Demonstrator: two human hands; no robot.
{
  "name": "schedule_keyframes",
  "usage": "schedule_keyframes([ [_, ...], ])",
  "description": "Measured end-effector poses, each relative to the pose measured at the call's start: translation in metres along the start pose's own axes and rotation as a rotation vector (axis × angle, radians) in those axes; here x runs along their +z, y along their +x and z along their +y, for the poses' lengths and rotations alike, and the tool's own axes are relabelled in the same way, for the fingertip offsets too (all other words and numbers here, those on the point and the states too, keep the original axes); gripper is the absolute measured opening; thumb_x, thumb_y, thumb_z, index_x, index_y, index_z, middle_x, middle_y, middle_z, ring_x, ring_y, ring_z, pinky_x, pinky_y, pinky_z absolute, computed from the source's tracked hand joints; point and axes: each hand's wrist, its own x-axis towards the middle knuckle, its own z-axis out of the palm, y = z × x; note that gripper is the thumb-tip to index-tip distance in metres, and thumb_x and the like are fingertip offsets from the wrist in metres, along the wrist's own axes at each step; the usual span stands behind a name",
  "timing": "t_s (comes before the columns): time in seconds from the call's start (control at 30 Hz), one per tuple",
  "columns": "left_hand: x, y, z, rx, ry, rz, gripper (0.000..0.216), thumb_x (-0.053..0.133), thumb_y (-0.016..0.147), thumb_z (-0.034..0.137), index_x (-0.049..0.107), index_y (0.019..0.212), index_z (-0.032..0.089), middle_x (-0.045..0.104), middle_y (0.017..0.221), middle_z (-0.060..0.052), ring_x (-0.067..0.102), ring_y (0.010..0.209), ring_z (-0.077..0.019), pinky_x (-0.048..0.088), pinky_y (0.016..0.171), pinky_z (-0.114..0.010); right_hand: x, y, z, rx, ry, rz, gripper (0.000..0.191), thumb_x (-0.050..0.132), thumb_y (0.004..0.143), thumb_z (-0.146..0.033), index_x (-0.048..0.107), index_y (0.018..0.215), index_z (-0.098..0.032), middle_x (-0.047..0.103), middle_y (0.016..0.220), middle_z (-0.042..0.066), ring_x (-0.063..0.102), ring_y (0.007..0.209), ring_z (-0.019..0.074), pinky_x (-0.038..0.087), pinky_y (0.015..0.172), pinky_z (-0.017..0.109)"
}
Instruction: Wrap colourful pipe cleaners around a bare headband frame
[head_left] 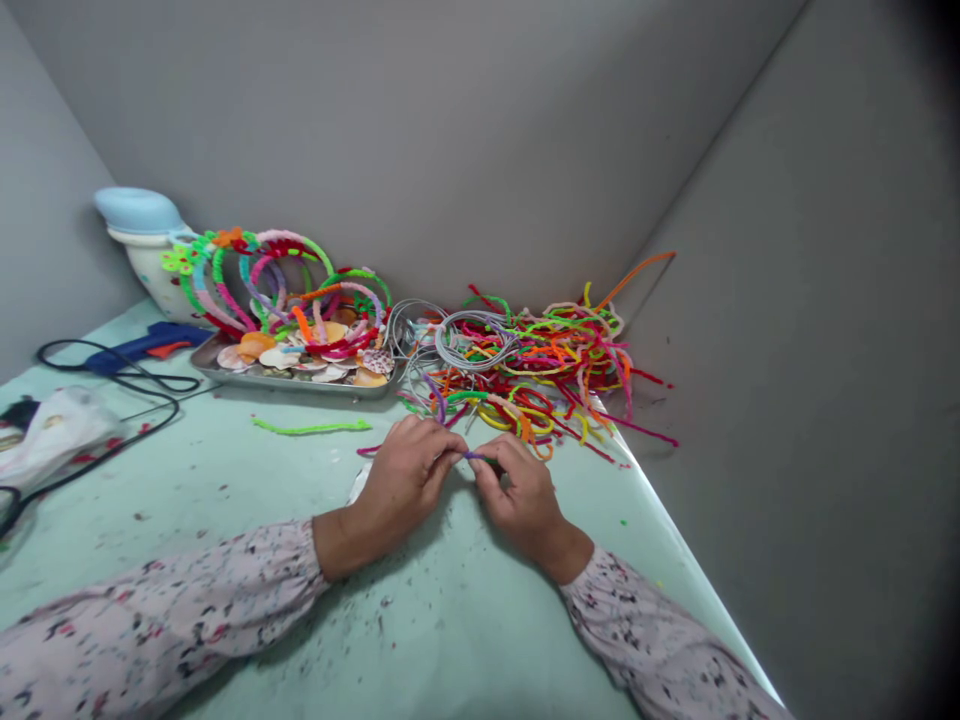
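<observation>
My left hand (409, 470) and my right hand (523, 492) meet over the table, thumbs and fingertips pinched close together. Between them shows a short bit of purple pipe cleaner (471, 456), gripped from both sides. Most of its length is hidden by my fingers. Just beyond my hands lies a tangled heap of coloured pipe cleaners (577, 350), with coils of grey wire (461, 340) on its left part. A single bright green pipe cleaner (311, 428) rests flat on the table to the left of my left hand.
A metal tray (300, 383) of seashells (281, 356) and pipe-cleaner-wrapped rings (259, 270) stands at the back left. Beside it are a blue glue gun (142, 345), a black cable (161, 405), a white bottle with blue lid (146, 215) and a plastic bag (64, 435). Grey walls enclose the table (247, 500).
</observation>
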Motion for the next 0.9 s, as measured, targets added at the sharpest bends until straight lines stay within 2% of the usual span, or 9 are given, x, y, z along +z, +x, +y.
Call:
schedule_keyframes([
  [0.33,0.0011,-0.0009,0.0003,0.0,0.009,-0.007,0.018,0.047,0.093,0.024,0.064,0.093,0.019,0.064,0.085,-0.005,0.05,0.083,-0.0199,0.038,0.076,-0.036,0.0006,0.0002,0.0014,-0.004,-0.006,0.004,0.008,0.05,0.09,-0.018,0.058,0.091,-0.019,0.058,0.081,0.004,0.054,0.074,0.0158,0.044,0.066,0.029],
  [0.7,0.0028,-0.0009,0.0011,-0.001,0.07,-0.032,0.018,0.044,0.092,0.02,0.062,0.088,0.018,0.061,0.082,-0.005,0.049,0.081,-0.0205,0.037,0.073,-0.035,-0.0006,0.0006,-0.0002,-0.009,-0.011,-0.021,0.009,0.049,0.09,-0.019,0.059,0.09,-0.02,0.059,0.082,0.004,0.055,0.075,0.0166,0.045,0.066,0.029],
  [0.9,0.0017,-0.0009,0.0014,0.017,0.071,-0.03,0.022,0.043,0.094,0.023,0.064,0.095,0.019,0.062,0.085,-0.006,0.05,0.082,-0.0203,0.037,0.074,-0.036,0.0007,-0.0007,0.0027,-0.001,-0.027,-0.014,0.009,0.05,0.09,-0.019,0.058,0.092,-0.02,0.059,0.083,0.005,0.056,0.076,0.0169,0.045,0.067,0.029],
])
